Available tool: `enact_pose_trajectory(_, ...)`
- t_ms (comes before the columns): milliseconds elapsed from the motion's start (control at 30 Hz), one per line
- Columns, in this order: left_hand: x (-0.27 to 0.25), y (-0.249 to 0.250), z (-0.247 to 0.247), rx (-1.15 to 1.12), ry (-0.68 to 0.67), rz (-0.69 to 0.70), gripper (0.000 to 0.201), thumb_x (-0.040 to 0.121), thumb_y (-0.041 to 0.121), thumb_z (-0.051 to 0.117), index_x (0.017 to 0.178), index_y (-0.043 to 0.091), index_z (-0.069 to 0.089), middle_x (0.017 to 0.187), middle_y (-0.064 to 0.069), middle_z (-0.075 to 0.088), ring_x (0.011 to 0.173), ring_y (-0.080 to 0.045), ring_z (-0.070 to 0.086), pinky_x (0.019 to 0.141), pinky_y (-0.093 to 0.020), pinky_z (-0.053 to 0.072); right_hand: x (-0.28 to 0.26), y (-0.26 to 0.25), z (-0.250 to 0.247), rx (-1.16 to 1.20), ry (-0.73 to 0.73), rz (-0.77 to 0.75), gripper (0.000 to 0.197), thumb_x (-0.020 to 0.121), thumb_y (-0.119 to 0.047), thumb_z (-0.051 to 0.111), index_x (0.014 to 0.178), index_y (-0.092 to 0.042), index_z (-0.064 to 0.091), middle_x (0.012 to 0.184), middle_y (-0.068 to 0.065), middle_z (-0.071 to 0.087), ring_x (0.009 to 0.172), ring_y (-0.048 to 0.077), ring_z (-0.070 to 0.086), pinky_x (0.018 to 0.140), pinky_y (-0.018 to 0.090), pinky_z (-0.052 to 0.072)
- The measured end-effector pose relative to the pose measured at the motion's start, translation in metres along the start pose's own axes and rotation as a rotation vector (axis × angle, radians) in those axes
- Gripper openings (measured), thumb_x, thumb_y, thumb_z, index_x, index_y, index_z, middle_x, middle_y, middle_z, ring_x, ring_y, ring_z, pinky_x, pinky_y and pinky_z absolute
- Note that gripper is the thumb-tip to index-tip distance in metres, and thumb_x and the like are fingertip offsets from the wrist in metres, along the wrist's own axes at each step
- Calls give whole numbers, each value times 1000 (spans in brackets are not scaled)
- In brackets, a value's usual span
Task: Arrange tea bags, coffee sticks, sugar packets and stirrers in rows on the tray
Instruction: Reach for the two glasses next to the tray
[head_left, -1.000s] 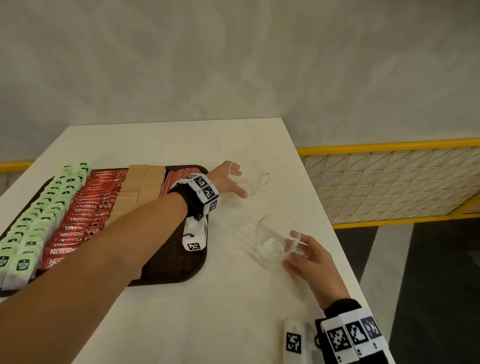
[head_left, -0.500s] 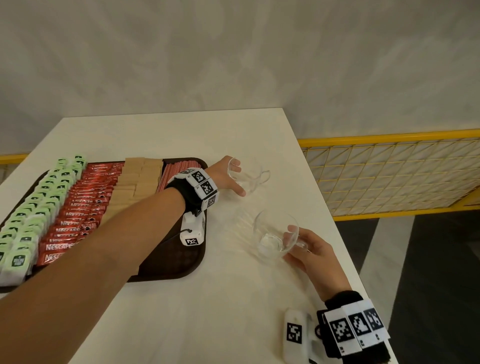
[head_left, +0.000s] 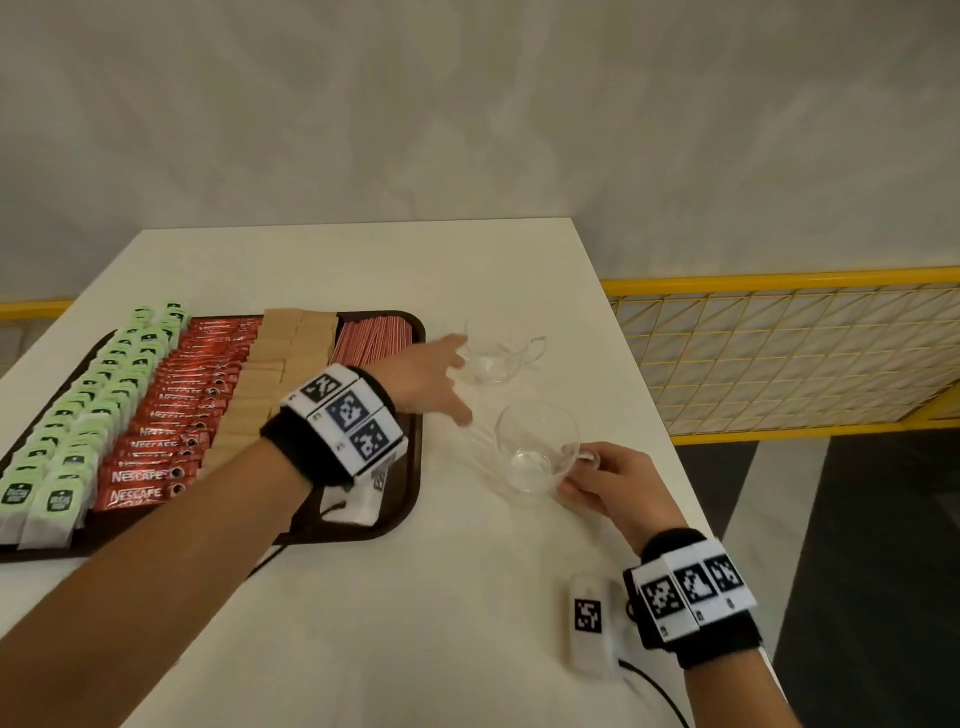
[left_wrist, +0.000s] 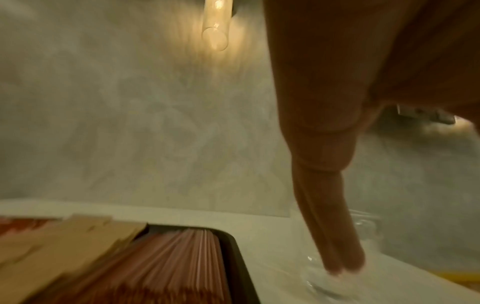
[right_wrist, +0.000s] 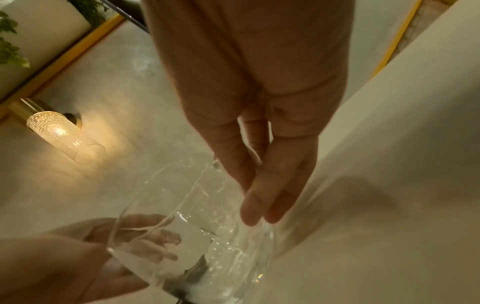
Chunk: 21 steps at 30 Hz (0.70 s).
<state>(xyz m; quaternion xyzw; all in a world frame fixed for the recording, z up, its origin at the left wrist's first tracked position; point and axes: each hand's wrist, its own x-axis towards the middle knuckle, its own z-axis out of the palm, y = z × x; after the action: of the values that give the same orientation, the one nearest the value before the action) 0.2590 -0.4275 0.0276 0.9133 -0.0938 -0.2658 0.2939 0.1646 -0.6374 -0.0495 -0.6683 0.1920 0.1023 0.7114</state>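
Note:
A dark tray (head_left: 413, 483) on the white table holds rows of green tea bags (head_left: 78, 431), red coffee sticks (head_left: 176, 405), brown sugar packets (head_left: 280, 353) and pink stirrers (head_left: 369, 338). Two empty glass cups stand to its right. My left hand (head_left: 447, 376) reaches over the tray's right edge, and its straight fingers touch the far cup (head_left: 493, 358). My right hand (head_left: 587, 475) pinches the handle of the near cup (head_left: 535, 452), which leans a little. The left wrist view shows the stirrers (left_wrist: 168, 267), the sugar packets (left_wrist: 64, 242) and fingertips on the far cup (left_wrist: 337, 288). In the right wrist view the near cup (right_wrist: 194, 236) fills the middle.
The table's right edge (head_left: 649, 415) runs close beside the cups. Beyond it stands a yellow mesh railing (head_left: 779, 353) over a dark floor. A grey wall rises behind the table, with a lit wall lamp (right_wrist: 59, 133) on it.
My left hand's fingers, curled over the far cup's rim before, now lie straight against it. My right hand keeps its hold on the near cup's handle.

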Motion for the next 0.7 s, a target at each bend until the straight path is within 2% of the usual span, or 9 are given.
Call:
enact_pose_trajectory(67,-12,-3,14,30,-100,-28,109,69,25,82,150,22,10,143,2,41,121,-15,50,104,-33,40,6,-5,4,-12,-23,5,14,88,7,55,99,6,64,93,21,62,78,21,63,69,20,57)
enact_pose_trajectory(167,-17,-9,33,-58,-69,-67,109,63,34,85,148,16,20,137,2,47,120,-14,51,105,-32,39,18,-12,11,-56,-45,3,18,87,10,54,103,11,62,88,18,61,73,18,60,63,15,56)
enact_pose_trajectory(233,-17,-11,40,-105,-22,-65,98,61,37,86,141,14,36,128,2,54,117,-13,52,103,-31,40,28,-16,15,-92,-58,-1,18,87,12,54,103,13,62,87,17,59,73,19,60,64,16,56)
enact_pose_trajectory(300,-18,-11,44,-133,18,-46,75,64,34,85,128,14,51,116,5,58,110,-9,53,95,-24,41,37,-20,19,-138,-69,-8,15,86,12,55,98,11,63,85,16,59,75,22,60,70,21,56)
enact_pose_trajectory(333,-19,-10,45,-141,46,-44,66,67,32,83,123,14,53,112,4,57,106,-8,52,90,-22,40,41,-21,21,-155,-73,-13,14,86,12,55,95,8,64,82,15,59,75,22,60,71,22,56)
enact_pose_trajectory(433,-17,-10,47,-194,140,-59,66,69,30,82,126,12,53,114,-3,60,103,-11,54,87,-21,41,51,-25,25,-184,-67,-23,17,85,13,55,90,1,65,76,12,60,75,22,60,71,25,56)
enact_pose_trajectory(533,-14,-12,48,-265,181,-80,71,67,28,84,127,10,52,110,-3,60,100,-12,56,83,-20,41,58,-26,28,-225,-50,-26,23,84,12,56,82,-7,67,78,12,63,83,26,62,79,34,57)
enact_pose_trajectory(600,-12,-13,49,-274,189,-77,70,66,27,85,126,10,53,109,-3,61,99,-11,57,82,-19,41,59,-25,28,-227,-49,-26,21,84,12,56,85,-6,67,81,12,63,85,27,62,82,37,55)
enact_pose_trajectory(700,-13,-14,50,-278,200,-71,66,66,27,85,123,11,55,107,-2,61,97,-11,57,81,-20,41,59,-24,28,-221,-46,-28,17,85,9,58,91,-4,67,83,12,64,86,27,63,80,35,54)
